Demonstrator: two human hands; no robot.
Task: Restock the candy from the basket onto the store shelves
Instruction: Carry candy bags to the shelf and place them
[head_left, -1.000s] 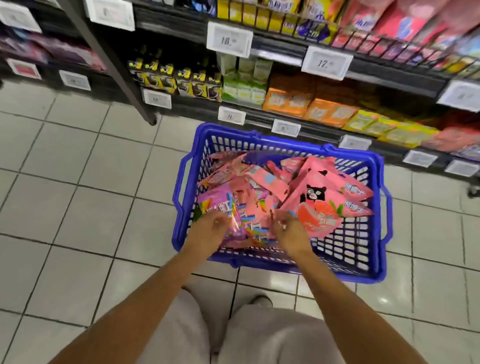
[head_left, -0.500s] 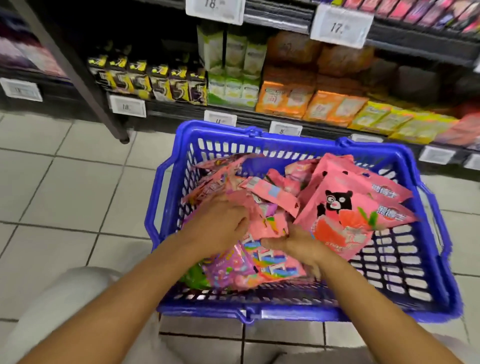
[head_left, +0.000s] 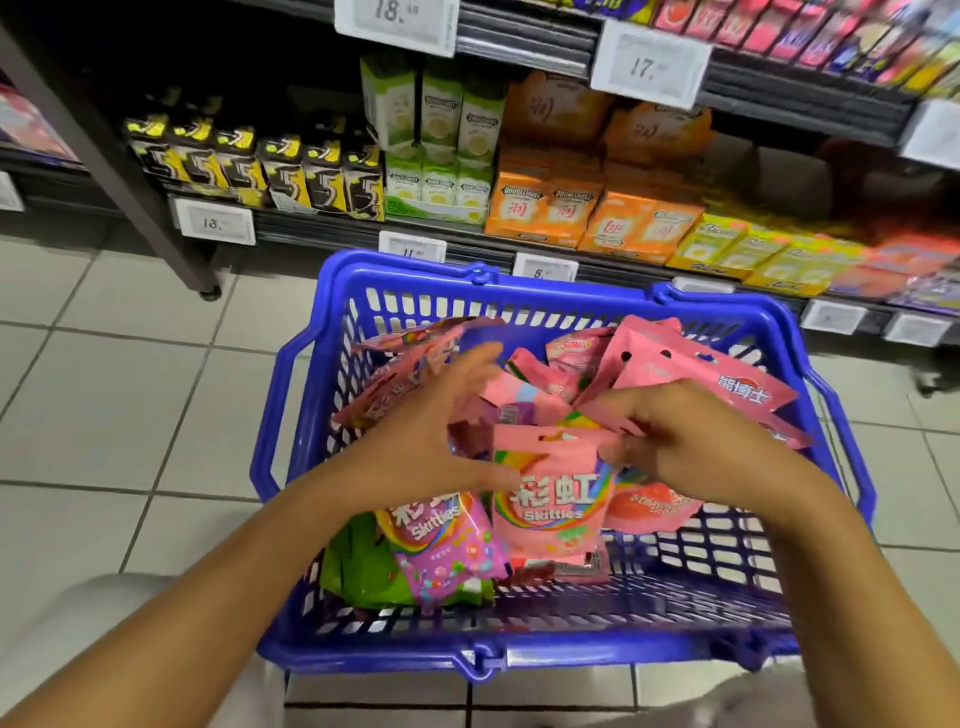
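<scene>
Two hands reach into the blue basket (head_left: 322, 395) on the tiled floor (head_left: 104, 389). The right hand (head_left: 696, 441) pinches the top corner of a pink candy bag (head_left: 553, 499) at the near middle. The left hand (head_left: 431, 431), fingers spread wide, touches that bag's left edge. Shelves (head_left: 519, 249) stand beyond.

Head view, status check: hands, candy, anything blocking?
Left hand open, spread over the bags. Right hand pinching the pink Skittles bag at its top. Candy all in the blue basket. No obstruction visible.
</scene>
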